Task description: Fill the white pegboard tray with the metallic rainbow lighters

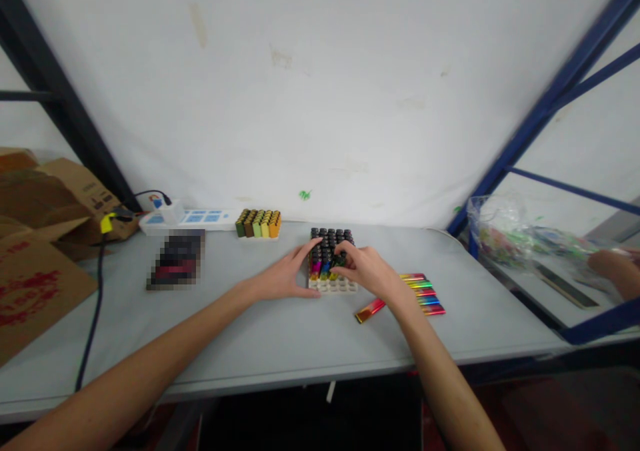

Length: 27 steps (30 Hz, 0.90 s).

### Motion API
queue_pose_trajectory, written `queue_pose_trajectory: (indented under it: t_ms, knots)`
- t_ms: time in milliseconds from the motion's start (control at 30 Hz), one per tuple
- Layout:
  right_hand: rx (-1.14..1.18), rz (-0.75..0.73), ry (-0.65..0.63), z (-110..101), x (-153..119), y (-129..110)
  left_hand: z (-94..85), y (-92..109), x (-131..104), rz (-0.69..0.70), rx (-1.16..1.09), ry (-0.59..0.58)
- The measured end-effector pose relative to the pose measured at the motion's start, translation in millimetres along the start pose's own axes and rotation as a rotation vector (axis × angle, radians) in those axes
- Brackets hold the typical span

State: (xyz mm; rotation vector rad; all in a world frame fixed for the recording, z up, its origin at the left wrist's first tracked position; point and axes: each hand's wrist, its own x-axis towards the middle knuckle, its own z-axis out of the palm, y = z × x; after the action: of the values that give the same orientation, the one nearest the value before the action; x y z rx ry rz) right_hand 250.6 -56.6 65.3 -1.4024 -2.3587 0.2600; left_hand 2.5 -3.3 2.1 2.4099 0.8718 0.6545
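Note:
A white tray (334, 287) at the middle of the table holds several upright lighters with black tops (331, 235) and coloured bodies; its front cells hold none. My left hand (287, 274) is at the tray's left side, thumb and fingers spread around its edge. Over the tray's front right part, my right hand (365, 268) has its thumb and fingers bent together at a dark-topped lighter, which the fingers partly hide. Several shiny coloured lighter sleeves (429, 294) lie side by side to the right, partly behind my right wrist. One red and gold sleeve (370, 310) lies apart, slanted.
A block of gold-topped pieces (259, 224) stands at the back, beside a white power strip (210, 220). A pixelated dark item (177, 259) lies left of centre. Cardboard boxes (40, 284) and a black cable (95, 318) are left. Beyond the blue frame (525, 131), another person's hand (615, 271) shows near plastic bags (505, 231).

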Motion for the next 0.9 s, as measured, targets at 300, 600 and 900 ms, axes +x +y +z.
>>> queue_pose_trajectory:
  t_ms: [300,600,900]
  knots:
    - [0.001,0.018,-0.008,-0.1,1.6,-7.2,0.6,0.0,0.1,0.004,0.0,0.004]
    - [0.009,-0.011,-0.016,3.9,1.0,-4.2,-0.6,1.4,0.1,0.007,0.001,-0.003]
    - [-0.003,-0.03,-0.001,2.4,-1.7,-5.6,-0.3,0.8,0.0,0.002,0.012,-0.002]
